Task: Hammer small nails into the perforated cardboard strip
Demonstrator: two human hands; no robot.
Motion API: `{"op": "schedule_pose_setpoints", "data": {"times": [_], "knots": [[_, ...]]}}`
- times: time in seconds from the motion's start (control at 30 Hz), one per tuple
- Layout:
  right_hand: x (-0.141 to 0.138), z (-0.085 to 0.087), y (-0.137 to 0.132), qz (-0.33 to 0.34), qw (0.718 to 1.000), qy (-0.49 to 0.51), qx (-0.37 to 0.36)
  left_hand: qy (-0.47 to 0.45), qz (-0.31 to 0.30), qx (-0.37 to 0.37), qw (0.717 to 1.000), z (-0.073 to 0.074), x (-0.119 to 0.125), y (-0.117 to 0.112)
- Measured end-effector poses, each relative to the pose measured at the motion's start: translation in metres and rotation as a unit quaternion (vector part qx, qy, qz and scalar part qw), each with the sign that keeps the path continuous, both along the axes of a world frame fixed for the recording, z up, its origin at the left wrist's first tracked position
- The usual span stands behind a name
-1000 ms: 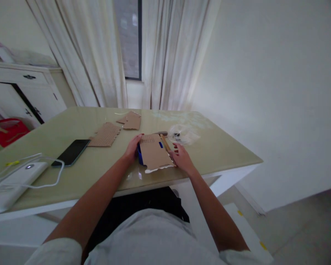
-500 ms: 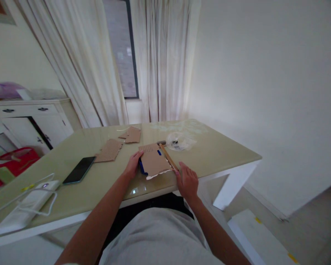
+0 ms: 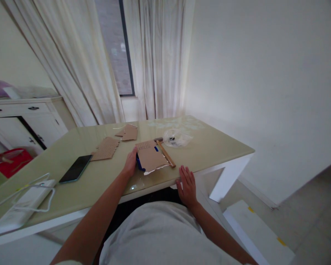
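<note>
My left hand [image 3: 131, 162] grips the left edge of a brown cardboard piece [image 3: 152, 158], its fingers partly hidden. The cardboard has handwritten-looking marks at the top, a small blue patch, a blue left edge and a torn white lower edge. Along its right side lies a hammer with a wooden handle [image 3: 166, 154] and a dark head [image 3: 159, 139] at the far end. My right hand [image 3: 187, 184] rests at the table's front edge, fingers stretched out and holding nothing. It is apart from the hammer handle.
Torn cardboard pieces [image 3: 106, 148] [image 3: 130, 132] lie to the left on the table [image 3: 215, 147]. A phone [image 3: 75, 169] and a white power strip [image 3: 23, 208] with a cable are nearer left. A clear plastic bag [image 3: 179, 138] with small dark items lies beyond the hammer.
My right hand has let go of the hammer handle's near end and drawn back to the table edge. My left hand stays on the cardboard. The view has shifted slightly.
</note>
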State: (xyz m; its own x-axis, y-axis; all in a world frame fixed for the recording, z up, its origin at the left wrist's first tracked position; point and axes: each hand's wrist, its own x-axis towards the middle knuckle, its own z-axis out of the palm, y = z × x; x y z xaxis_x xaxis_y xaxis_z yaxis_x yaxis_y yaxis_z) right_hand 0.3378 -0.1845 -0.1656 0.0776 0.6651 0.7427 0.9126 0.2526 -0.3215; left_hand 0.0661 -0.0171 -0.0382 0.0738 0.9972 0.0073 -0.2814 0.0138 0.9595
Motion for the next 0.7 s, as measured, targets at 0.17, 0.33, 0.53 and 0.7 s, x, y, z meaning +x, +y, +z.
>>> {"op": "schedule_pose_setpoints", "data": {"times": [0.17, 0.33, 0.53, 0.7], "knots": [[0.000, -0.007, -0.029, 0.047, 0.997, 0.034, -0.045, 0.030, 0.042, 0.036, 0.998, -0.007, -0.001, -0.014], [0.005, -0.011, -0.087, 0.126, 0.980, 0.076, -0.136, 0.109, 0.097, 0.101, 0.984, -0.015, -0.019, -0.060], [0.011, -0.011, -0.118, 0.212, 0.949, 0.094, -0.214, 0.220, 0.077, 0.248, 0.940, -0.047, -0.060, -0.157], [0.010, -0.004, -0.116, 0.260, 0.933, 0.080, -0.237, 0.355, -0.061, 0.348, 0.866, -0.096, -0.097, -0.205]]}}
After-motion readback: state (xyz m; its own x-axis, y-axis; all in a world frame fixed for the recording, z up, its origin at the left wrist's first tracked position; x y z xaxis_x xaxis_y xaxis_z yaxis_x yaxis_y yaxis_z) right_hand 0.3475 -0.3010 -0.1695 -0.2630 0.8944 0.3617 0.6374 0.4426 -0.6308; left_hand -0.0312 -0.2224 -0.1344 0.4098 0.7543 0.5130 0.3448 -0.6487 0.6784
